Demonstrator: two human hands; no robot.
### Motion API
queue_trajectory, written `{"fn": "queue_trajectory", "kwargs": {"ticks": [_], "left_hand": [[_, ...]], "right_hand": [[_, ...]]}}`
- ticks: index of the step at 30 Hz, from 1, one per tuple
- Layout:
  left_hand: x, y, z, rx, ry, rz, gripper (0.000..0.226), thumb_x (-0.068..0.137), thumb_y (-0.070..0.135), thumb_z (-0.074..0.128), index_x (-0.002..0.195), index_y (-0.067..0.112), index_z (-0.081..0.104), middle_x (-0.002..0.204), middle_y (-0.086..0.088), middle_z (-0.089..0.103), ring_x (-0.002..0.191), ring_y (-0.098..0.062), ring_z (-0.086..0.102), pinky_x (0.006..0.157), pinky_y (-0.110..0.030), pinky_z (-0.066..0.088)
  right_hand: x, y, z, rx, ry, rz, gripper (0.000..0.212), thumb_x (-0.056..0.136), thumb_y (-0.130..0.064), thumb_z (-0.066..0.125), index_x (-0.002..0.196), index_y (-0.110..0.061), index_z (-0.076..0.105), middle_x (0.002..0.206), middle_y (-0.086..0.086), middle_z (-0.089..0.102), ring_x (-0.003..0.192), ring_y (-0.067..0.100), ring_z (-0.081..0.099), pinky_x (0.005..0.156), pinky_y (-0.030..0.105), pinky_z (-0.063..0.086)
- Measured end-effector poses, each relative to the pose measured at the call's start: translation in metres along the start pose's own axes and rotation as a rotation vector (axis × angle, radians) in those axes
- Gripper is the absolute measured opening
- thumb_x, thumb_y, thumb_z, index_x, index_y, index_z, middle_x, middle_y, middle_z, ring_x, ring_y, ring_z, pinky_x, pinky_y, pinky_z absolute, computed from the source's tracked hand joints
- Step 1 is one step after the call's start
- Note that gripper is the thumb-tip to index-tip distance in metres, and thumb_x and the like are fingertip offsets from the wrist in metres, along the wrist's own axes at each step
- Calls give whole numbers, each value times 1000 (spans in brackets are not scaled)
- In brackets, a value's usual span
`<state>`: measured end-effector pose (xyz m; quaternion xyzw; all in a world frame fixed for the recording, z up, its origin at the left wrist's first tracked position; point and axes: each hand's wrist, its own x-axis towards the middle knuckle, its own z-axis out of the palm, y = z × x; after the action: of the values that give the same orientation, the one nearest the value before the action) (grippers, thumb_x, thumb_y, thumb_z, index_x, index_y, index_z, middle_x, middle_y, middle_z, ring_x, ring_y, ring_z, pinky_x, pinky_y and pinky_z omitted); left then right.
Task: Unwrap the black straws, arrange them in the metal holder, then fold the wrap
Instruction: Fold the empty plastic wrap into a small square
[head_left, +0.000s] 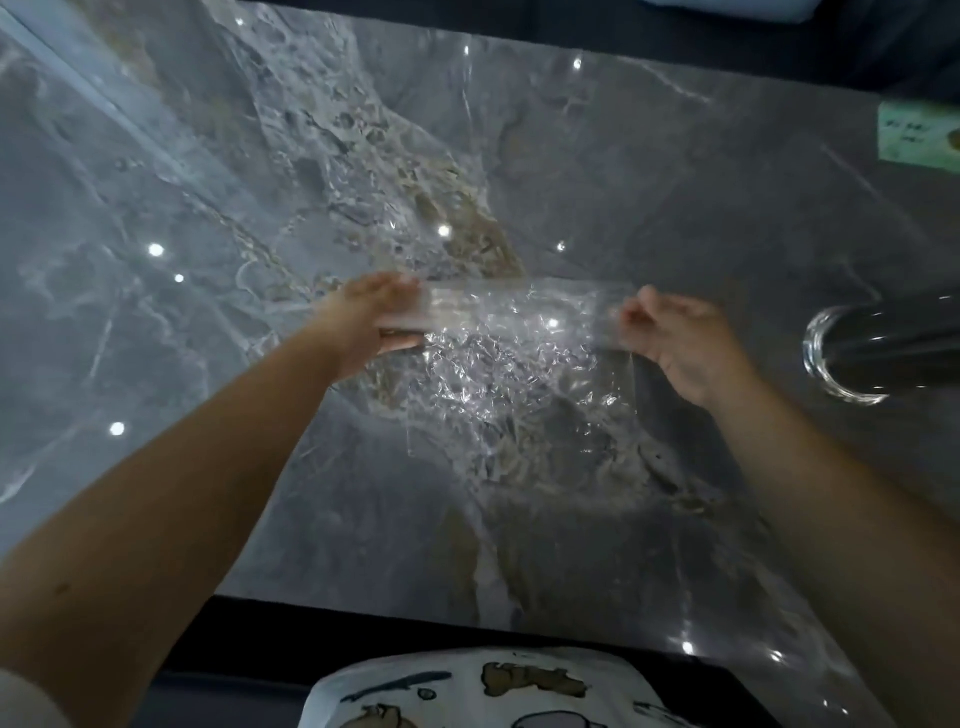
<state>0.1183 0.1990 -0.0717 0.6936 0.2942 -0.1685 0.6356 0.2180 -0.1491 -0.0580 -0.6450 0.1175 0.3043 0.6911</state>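
A clear, crinkled plastic wrap lies spread on the grey marble table, its far edge lifted and folded over between my hands. My left hand pinches the wrap's left end, thumb under and fingers over it. At the wrap's right end, my right hand holds the edge with curled fingers. The shiny metal holder stands at the right edge of the view, with black straws filling it. No straws lie on the table.
A pale green card lies at the table's far right. The table's near edge runs just ahead of my printed white shirt. Ceiling lights glint off the glossy marble.
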Motion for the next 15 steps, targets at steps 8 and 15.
{"fn": "queue_trajectory", "kwargs": {"ticks": [8,15], "left_hand": [[3,3,23,47,80,98,43,92,2,60,130,19,51,113,4,57,77,-9,66,66,-24,56],[6,3,26,331,219,157,50,95,12,55,138,34,42,95,22,57,58,-1,63,43,-16,48]], "right_hand": [[23,-6,10,-478,10,-12,50,88,4,62,134,-13,51,120,8,52,80,20,64,73,30,59],[4,9,17,-910,20,-304,33,80,-10,73,107,-26,62,110,-4,53,90,14,59,76,24,49]]}}
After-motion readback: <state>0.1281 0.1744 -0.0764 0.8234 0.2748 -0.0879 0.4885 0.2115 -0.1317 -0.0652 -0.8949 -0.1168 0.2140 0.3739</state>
